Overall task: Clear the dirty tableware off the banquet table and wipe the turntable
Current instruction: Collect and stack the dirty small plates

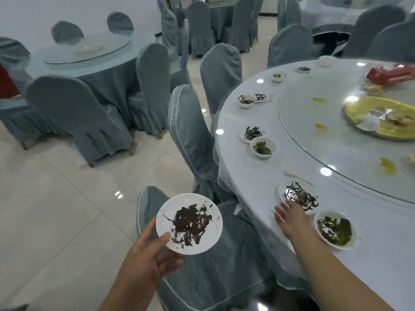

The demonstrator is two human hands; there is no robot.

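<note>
A dirty plate (pixel 189 223) (smeared dark) sits gripped in the left hand (pixel 147 254) over a chair (pixel 202 277). The right hand (pixel 292 217), fingers straight, touches another smeared plate (pixel 298 195) on the counter (pixel 258 167), beside a bowl (pixel 334 230) and near the turntable (pixel 336 135).

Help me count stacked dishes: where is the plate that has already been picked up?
The smeared plate is off the table, at lower centre of the head view, held in the left hand above a covered chair.

Dirty plate (pixel 189 223) in left hand (pixel 146 254)
</note>
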